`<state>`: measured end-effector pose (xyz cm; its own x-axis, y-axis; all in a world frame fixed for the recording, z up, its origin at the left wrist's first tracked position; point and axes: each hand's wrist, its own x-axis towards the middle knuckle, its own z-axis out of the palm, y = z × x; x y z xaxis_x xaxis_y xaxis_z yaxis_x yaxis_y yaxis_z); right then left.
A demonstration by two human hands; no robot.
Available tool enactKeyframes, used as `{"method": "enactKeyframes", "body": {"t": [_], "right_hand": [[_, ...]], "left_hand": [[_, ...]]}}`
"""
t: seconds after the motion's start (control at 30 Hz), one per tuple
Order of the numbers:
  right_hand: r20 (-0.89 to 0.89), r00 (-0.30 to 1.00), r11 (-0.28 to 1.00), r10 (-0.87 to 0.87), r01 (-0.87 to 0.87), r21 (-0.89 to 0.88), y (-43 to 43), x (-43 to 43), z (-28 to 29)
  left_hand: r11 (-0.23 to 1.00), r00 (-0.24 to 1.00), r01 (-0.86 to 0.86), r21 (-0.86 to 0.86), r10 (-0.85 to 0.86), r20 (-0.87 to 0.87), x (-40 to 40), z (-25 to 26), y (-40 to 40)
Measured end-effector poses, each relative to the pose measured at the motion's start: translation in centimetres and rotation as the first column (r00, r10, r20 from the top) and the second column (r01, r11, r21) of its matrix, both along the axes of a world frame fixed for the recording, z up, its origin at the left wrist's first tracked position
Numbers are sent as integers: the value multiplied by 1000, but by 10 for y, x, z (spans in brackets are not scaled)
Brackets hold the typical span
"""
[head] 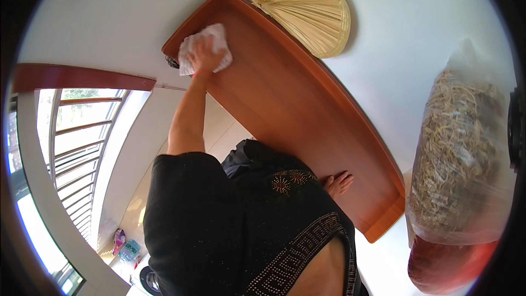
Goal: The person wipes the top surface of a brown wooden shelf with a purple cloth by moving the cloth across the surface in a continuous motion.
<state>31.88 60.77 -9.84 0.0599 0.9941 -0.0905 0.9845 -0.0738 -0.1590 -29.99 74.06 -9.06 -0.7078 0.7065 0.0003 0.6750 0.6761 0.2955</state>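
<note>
My left hand (205, 54) lies spread on a crumpled white cloth (222, 37), pressing it against the far left end of a reddish-brown wooden tabletop (279, 102). Both the hand and the cloth are slightly blurred. A raised wooden rim runs along the tabletop's back and both ends. Nearer the right end, my right hand (339, 183) rests palm down on the bare wood and holds nothing. My dark top hides its wrist and part of the tabletop's front edge.
A pleated tan fan (308, 12) stands behind the back rim against the white wall. To the right is a clear plastic bag (456, 156) of dried plant material, above a red bag (448, 263). A barred window (82, 131), a blue-tinted water bottle (129, 250) and a washing machine (150, 279) are at left.
</note>
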Motion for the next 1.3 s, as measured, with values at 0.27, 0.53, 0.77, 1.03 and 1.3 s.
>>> {"method": "enactKeyframes", "body": {"t": [0.27,0.53,0.77,1.03,1.3], "right_hand": [[-1,999,996,-40,39,-84,4,1,4],[11,1000,995,22,-21,-97,7,9,-1],[-101,938,943,331,-333,-4,2,44,8],[-77,927,931,366,-364,43,-4,70,16],[110,982,988,-155,156,4,-23,179,1]], "left_hand": [[985,987,-151,-81,155,42,49,11,-18],[992,999,35,-120,-33,18,149,25,-52],[970,972,232,-71,-235,-26,256,16,-82],[770,770,639,11,-639,3,413,11,-99],[375,369,927,10,-916,159,482,35,-130]]}}
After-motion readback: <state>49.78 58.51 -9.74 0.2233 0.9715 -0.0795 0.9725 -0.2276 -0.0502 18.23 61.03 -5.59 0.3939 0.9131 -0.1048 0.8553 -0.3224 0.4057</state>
